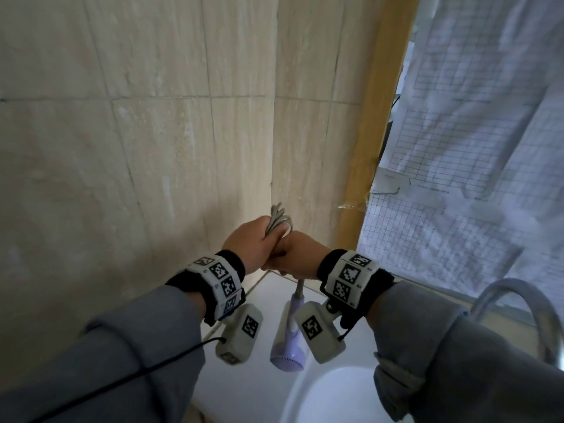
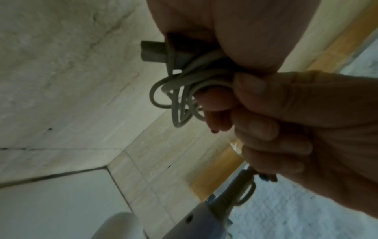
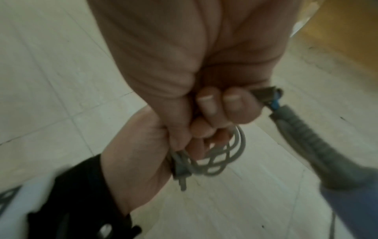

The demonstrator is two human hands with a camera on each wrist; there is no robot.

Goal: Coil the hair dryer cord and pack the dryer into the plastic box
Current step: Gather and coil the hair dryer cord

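Observation:
Both hands meet in front of the tiled wall. My left hand (image 1: pixel 253 242) grips the grey coiled cord (image 1: pixel 278 222), whose loops stick up out of the fist. In the left wrist view the cord loops (image 2: pixel 182 90) and the plug (image 2: pixel 152 51) jut out beside the palm. My right hand (image 1: pixel 300 254) presses against the left one, fingers (image 3: pixel 216 105) curled round the cord just above its ribbed sleeve (image 3: pixel 300 127). The lilac hair dryer (image 1: pixel 288 340) hangs below the hands, nozzle down. No plastic box is in view.
A white counter (image 1: pixel 268 303) runs under the hands, with a white basin (image 1: pixel 329 392) and a curved metal tap (image 1: pixel 518 303) at the lower right. Beige wall tiles (image 1: pixel 137 148) stand close ahead. A wooden frame (image 1: pixel 372 141) and a checked curtain (image 1: pixel 473 148) are at right.

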